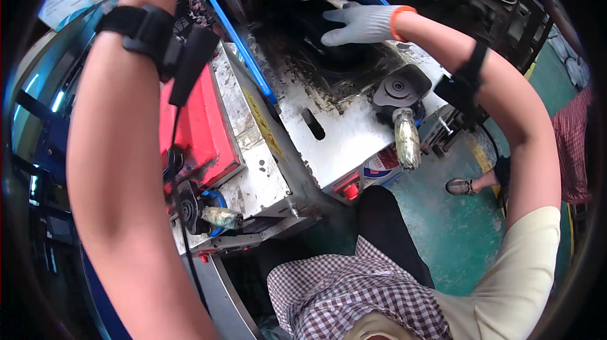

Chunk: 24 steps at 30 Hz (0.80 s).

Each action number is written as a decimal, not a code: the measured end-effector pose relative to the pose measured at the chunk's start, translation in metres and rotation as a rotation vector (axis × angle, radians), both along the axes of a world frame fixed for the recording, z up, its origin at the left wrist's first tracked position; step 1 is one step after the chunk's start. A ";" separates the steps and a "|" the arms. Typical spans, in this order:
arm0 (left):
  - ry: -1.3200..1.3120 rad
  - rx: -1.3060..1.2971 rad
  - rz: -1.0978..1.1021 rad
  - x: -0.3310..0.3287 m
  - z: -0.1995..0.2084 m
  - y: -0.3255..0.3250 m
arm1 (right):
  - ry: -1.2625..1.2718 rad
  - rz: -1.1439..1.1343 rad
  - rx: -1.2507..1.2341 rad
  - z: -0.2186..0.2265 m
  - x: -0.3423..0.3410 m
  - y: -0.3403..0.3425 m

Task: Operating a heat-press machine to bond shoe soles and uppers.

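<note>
My right hand (363, 25) wears a pale knit glove with an orange cuff. It reaches over the dark recess (310, 36) of a machine, its thumb and fingers spread, and nothing shows in its grasp. Whether the fingertips touch the dark surface beneath is hard to tell. My left forearm (117, 150) stretches up the left side, and its hand lies beyond the top edge of the picture. Below my right hand, the worn metal machine top (329, 144) carries dark, greasy smears and an oblong slot. A tape-wrapped handle (406, 141) juts from a round dark fitting (398, 87) at its right.
Blue rails (240, 46) flank the recess. To the left are a red panel (196, 131) and another tape-wrapped handle (221, 217). A red button (349, 189) sits on the front edge. Another person's shoe (461, 186) stands on the green floor (436, 232) at right.
</note>
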<state>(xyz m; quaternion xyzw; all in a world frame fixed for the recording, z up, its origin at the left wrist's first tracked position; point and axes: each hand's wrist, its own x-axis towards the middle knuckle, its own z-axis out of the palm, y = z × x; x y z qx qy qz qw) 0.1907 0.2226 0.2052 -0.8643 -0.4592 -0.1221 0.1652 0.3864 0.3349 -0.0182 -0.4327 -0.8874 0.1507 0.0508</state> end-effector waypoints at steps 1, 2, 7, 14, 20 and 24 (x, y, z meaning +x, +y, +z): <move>-0.156 -0.037 0.040 0.006 -0.003 -0.009 | 0.101 0.009 0.010 0.016 0.008 -0.025; -0.318 -0.078 0.061 0.014 -0.017 -0.009 | 0.136 0.096 0.046 0.021 0.023 -0.039; -0.401 0.448 -0.183 0.009 -0.114 0.009 | 0.256 0.336 0.271 0.005 0.070 -0.170; -0.344 0.569 -0.210 0.031 -0.231 -0.005 | 0.324 0.280 0.634 -0.072 0.076 -0.223; -0.334 0.484 -0.199 0.032 -0.283 -0.022 | 0.497 0.384 0.875 -0.090 0.100 -0.196; -0.372 0.479 -0.219 0.042 -0.287 -0.017 | 0.732 0.023 0.968 -0.113 0.161 -0.143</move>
